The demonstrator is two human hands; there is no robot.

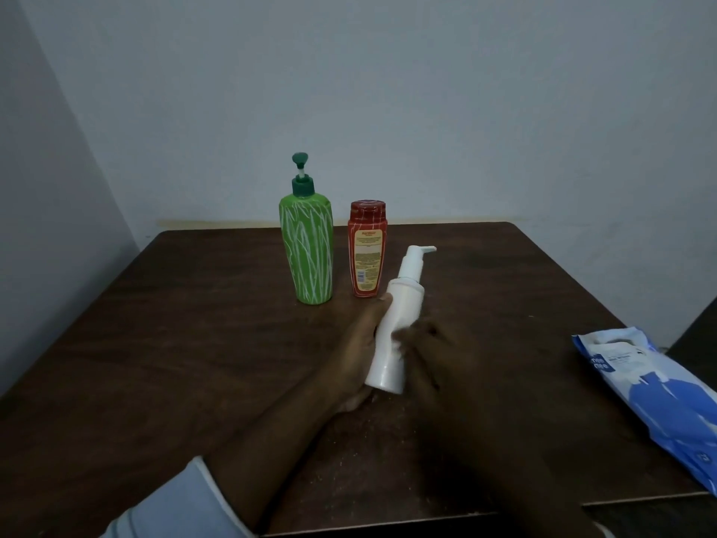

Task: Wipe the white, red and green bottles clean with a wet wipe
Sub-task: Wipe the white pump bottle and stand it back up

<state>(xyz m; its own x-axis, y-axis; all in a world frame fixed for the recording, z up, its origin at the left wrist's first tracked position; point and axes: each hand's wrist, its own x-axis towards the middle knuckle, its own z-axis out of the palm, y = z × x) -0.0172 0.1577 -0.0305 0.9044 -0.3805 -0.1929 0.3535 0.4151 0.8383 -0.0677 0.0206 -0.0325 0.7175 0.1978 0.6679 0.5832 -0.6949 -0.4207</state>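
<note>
While left fingers [373, 318] grip the tilted white bottle [403, 304], right fingers [412, 335] curl round it

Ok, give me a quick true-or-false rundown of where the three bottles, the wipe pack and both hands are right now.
1. The white pump bottle stands upright on the table. False: the left hand holds it tilted.
2. The green pump bottle stands upright. True.
3. The red bottle lies on its side. False: it stands upright beside the green one.
4. The wet wipe pack lies at the table's right edge. True.
5. The right hand is at the white bottle. True. It is blurred, so a wipe cannot be made out.
</note>
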